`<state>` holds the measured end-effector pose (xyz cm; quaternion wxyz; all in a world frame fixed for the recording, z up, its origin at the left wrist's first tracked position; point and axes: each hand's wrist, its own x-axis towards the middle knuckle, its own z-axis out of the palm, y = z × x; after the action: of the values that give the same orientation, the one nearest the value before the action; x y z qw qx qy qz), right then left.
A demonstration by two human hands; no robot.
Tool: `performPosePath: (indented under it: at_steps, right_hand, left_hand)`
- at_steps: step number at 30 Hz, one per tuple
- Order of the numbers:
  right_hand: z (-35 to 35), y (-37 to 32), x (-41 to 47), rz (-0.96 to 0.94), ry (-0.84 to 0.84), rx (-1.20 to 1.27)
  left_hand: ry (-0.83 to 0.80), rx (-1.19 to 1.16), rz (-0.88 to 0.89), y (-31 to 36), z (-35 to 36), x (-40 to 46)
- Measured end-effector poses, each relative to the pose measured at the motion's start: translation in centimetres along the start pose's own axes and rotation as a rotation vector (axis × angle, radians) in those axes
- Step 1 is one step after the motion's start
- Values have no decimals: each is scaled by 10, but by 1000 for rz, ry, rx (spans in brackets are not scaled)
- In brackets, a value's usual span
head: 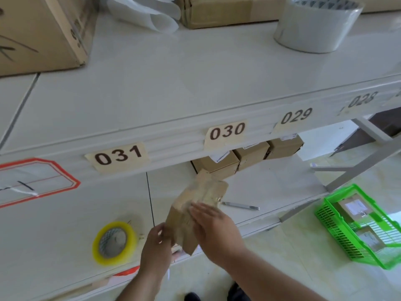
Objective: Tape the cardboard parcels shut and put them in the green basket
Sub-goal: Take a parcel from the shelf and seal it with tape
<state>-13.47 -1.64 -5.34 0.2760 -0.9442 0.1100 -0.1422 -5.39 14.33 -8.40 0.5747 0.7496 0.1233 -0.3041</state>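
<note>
A small cardboard parcel (195, 205), shiny with clear tape, is tilted up over the lower shelf's front edge. My left hand (157, 244) grips its near left side. My right hand (211, 224) lies flat on its right face with straight fingers. A yellow-rimmed roll of clear tape (115, 243) lies on the shelf to the left. The green basket (329, 216) stands on the floor at the right with two parcels (353, 206) inside.
Three small boxes (249, 155) sit at the back of the lower shelf under labels 030 and 029. A metal cutter (240, 205) lies right of the parcel. The upper shelf holds a large tape roll (314, 27) and big cartons (41, 33).
</note>
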Motion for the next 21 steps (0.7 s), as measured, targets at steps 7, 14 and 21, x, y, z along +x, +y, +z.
performPosePath:
  at_steps: [7, 14, 21]
  right_hand:
    - [38, 14, -26, -118, -248, -181]
    - [37, 21, 9, -1, -290, -432]
    - [18, 47, 45, 53, -482, -452]
  left_hand:
    - [-34, 526, 264, 20, 19, 15]
    - [-121, 614, 305, 4, 15, 26]
    - [-156, 639, 276, 6, 15, 29]
